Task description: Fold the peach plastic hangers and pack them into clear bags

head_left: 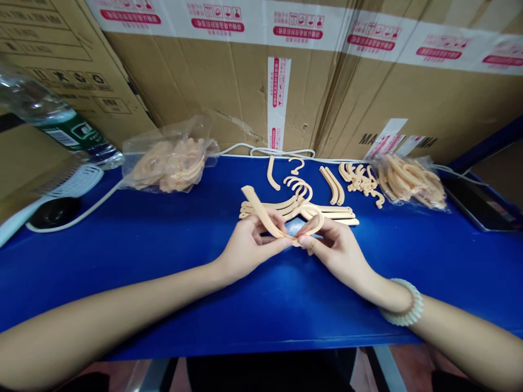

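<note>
My left hand [251, 245] pinches a cream plastic hanger arm [261, 213] that slants up to the left. My right hand [333, 245] pinches a cream plastic hook piece [314, 211]; the two pieces meet between my thumbs above the blue table [163, 261]. Just behind my hands lies a small stack of assembled cream hangers [335, 213]. Loose hooks [300, 188] and curved arms [333, 185] lie farther back.
A clear bag of cream parts [171, 160] lies back left, another bag [411, 179] back right. A water bottle [53, 120], a white handheld fan [69, 188] and a white cable [269, 151] sit at the left and back. Cardboard boxes [245, 81] wall off the rear.
</note>
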### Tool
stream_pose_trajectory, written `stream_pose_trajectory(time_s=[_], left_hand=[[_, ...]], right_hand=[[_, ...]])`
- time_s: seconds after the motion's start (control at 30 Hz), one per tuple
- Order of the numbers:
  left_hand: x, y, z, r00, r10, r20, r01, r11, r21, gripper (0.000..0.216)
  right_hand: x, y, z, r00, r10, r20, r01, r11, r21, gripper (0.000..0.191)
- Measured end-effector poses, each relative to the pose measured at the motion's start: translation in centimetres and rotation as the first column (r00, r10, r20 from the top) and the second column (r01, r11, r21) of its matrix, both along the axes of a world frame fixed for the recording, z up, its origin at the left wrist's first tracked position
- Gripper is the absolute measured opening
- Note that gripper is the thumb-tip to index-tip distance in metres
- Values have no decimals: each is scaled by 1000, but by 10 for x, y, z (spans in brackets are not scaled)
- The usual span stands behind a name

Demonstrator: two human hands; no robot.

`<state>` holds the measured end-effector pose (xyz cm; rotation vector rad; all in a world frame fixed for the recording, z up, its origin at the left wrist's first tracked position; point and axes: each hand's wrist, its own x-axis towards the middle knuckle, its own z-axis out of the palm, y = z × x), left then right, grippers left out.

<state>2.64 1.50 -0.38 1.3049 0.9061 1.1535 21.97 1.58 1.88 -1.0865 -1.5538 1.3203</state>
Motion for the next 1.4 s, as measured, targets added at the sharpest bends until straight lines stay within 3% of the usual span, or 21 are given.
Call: stream_pose_trajectory(time_s=[0.1,0.23,0.37,0.43,0.5,0.57,0.63,0.73,0.87,0.93,1.03,1.1,1.17,1.27,1.4], left_hand=[[2,1,-2,1000,-4,18,6,998,-66,35],[4,-1,-3,993,-100,-62,93,989,-111,31],[4,-1,-2,996,-93,-18,90,989,-114,28],[4,1,0,998,-67,-2,66,990,-123,30],[3,2,2,999,-45,-4,44,989,-140,32],[3,2,3,999,-32,-10,30,987,-155,34],[2,2,4,1000,-26,-17,23,986,-166,35],[2,1,5,1000,-17,-25,12,983,-181,35],[2,0,5,999,-13,-31,8,984,-179,34],[2,1,5,999,-16,-31,11,986,-169,34],[2,1,4,999,-20,-25,16,989,-146,34],[1,2,4,1000,-17,-17,14,990,-139,34],[1,2,3,1000,-13,-3,13,990,-142,34],[1,2,2,1000,-10,15,12,987,-160,34],[2,4,1,999,-20,27,25,985,-170,33]], right_hand=[[1,1,-2,999,-6,32,5,999,48,28],[0,1,-6,999,10,32,-11,999,34,24],[10,11,3,997,41,60,-45,997,69,23],[24,24,13,991,-63,115,41,982,185,26],[43,43,23,948,-210,241,101,912,398,26],[63,62,29,851,-286,440,-41,799,600,19],[79,77,28,726,-321,608,-233,718,656,18],[93,90,17,595,-295,747,-401,697,594,21],[95,96,5,562,-259,785,-457,695,556,22],[94,98,3,598,-240,765,-446,694,565,21],[91,97,6,727,-221,650,-330,718,613,18],[86,91,11,851,-227,473,-144,766,626,16],[77,82,18,941,-242,236,75,830,553,14],[61,62,27,963,-264,-59,266,883,387,16],[41,37,27,942,-256,-218,306,920,243,17]])
